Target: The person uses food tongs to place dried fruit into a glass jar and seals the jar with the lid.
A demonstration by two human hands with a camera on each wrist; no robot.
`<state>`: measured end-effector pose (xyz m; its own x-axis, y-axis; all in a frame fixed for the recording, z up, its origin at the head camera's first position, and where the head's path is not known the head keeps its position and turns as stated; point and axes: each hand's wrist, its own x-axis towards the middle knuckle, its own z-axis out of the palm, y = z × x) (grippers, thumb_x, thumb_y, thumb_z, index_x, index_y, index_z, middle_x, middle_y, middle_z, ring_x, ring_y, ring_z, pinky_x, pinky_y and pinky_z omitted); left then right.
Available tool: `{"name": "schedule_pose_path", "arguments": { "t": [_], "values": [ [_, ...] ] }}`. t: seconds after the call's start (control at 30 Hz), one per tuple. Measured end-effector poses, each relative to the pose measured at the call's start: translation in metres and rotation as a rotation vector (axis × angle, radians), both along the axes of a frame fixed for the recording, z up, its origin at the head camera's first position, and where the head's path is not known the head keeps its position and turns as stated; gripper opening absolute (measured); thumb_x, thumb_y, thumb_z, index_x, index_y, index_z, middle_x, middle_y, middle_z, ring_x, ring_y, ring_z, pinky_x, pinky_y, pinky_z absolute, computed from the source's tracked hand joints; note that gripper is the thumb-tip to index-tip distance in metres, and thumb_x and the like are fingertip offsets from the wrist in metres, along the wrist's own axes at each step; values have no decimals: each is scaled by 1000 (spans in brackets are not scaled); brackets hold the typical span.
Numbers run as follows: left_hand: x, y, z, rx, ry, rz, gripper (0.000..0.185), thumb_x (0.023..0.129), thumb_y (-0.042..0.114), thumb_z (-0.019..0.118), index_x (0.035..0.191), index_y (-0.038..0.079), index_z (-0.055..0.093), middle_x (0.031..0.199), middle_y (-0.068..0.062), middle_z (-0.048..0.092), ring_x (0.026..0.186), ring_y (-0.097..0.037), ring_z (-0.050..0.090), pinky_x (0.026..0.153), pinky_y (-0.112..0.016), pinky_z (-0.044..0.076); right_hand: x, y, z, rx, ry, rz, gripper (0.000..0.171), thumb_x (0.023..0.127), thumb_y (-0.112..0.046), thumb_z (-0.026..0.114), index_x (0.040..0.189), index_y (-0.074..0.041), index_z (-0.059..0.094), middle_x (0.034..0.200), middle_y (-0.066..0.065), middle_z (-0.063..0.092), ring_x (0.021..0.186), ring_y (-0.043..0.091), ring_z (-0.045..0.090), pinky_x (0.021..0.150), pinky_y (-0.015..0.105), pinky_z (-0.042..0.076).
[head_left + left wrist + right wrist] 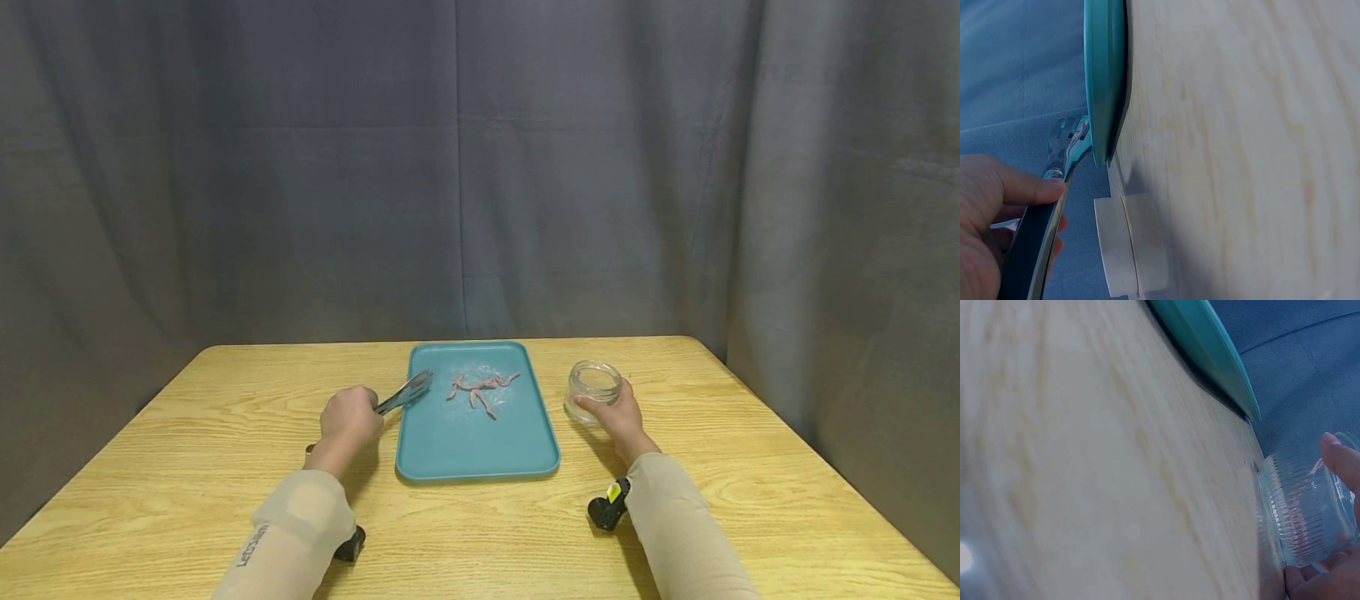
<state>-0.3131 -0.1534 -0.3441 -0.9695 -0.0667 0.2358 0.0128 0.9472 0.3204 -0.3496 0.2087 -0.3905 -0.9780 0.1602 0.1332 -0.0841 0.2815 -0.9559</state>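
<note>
A teal tray (480, 450) lies mid-table with several thin pink strips (480, 389) on its far half. My left hand (348, 417) grips the dark handle of metal tongs (405, 392); their tips hover over the tray's left edge, short of the strips. In the left wrist view the thumb presses the tongs (1054, 187) beside the tray (1105, 75). My right hand (618, 417) holds a small ribbed glass jar (594, 390) standing on the table right of the tray. The jar (1307, 512) appears empty, with fingers wrapped round it.
The wooden table (187, 433) is backed by a grey curtain (480, 167). A white round lid-like piece (1125, 244) lies on the table near the left hand, seen only in the left wrist view. Black wrist cameras (607, 504) sit by both sleeves.
</note>
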Motion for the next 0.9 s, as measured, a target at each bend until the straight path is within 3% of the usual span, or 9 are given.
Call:
{"name": "schedule_pose_path", "arguments": {
  "t": [0.2,0.63,0.9],
  "values": [
    [1,-1,0,21,-4,-1,10,68,3,58,61,10,58,59,-2,48,54,-19,42,45,-29,33,-1,0,0,12,-10,-12,86,75,-21,67,135,0,9,132,25,23,120,38,23,96,46,17],
    [0,-4,0,86,30,26,15,72,7,59,82,9,69,77,-7,61,61,-20,51,47,-33,39,-3,0,-1,22,-12,-33,87,73,-23,69,135,0,12,131,25,25,119,37,24,96,45,18],
    [1,-6,5,142,60,55,15,72,9,58,80,7,69,68,-4,59,56,-19,48,45,-32,36,-1,0,0,24,-18,-33,86,74,-22,68,135,0,11,132,24,24,120,37,23,96,45,17]
  ]
}}
